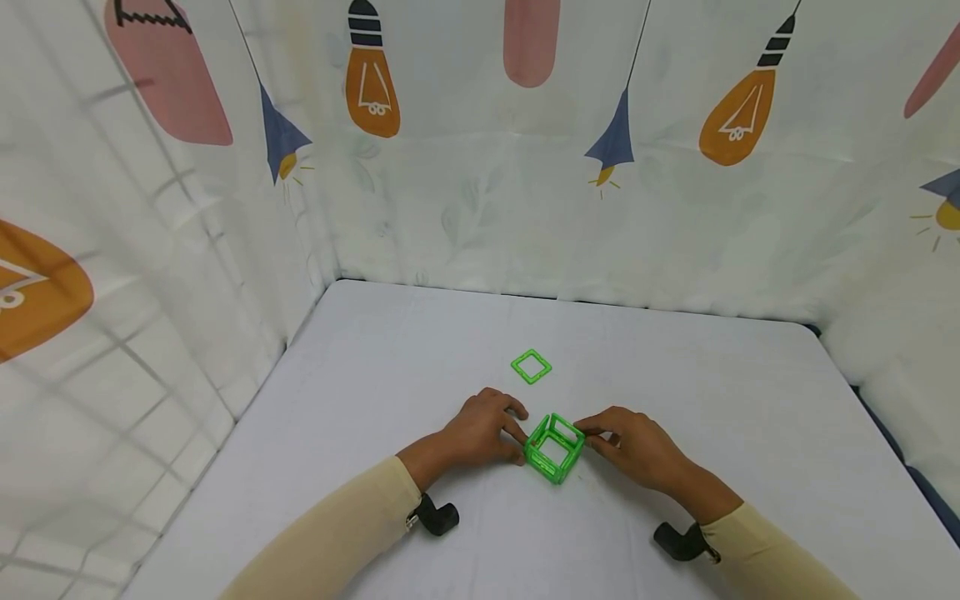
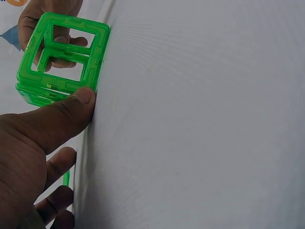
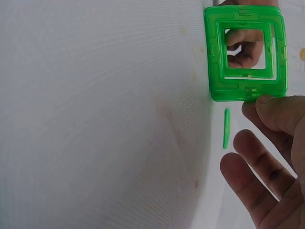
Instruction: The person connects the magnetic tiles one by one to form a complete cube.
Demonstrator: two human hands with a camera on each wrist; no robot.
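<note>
Head view: I see both hands, left hand and right hand, pinching the light, brittle-jointed green tile cube by opposite edges on the bench.

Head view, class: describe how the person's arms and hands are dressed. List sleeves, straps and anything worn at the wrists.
Both arms wear long, plain cream-yellow sleeves reaching the wrists. The left hand and right hand are bare: no gloves, and no rings that show. A small black device hangs at the left wrist, and a matching black one at the right. No cables or markings show.
</note>
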